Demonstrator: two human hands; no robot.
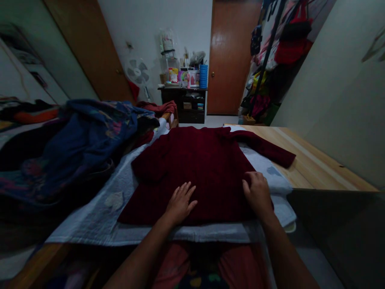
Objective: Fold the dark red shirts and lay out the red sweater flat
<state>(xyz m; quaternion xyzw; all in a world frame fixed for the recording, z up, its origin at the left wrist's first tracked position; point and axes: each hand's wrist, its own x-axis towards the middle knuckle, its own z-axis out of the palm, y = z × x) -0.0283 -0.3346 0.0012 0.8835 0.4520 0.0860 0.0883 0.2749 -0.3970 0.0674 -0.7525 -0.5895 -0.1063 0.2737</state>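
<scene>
A dark maroon long-sleeved top [198, 164] lies spread out in front of me on a pale, quilted cloth [120, 200]. Its right sleeve [267, 148] stretches out over the wooden board, while the left sleeve lies close along the body of the top. My left hand [181, 202] rests flat on the lower middle of the top, fingers stretched out. At the top's right edge, my right hand [259, 192] lies on the fabric with its fingers slightly bent and the thumb apart. Neither hand shows a hold on the cloth.
A heap of clothes, with a blue flowered garment [90, 136] uppermost, lies to the left. A light wooden board [313, 164] borders the cloth on the right. Farther back are a fan [138, 72], a dark shelf [183, 102], a brown door [230, 60] and hanging bags [290, 50].
</scene>
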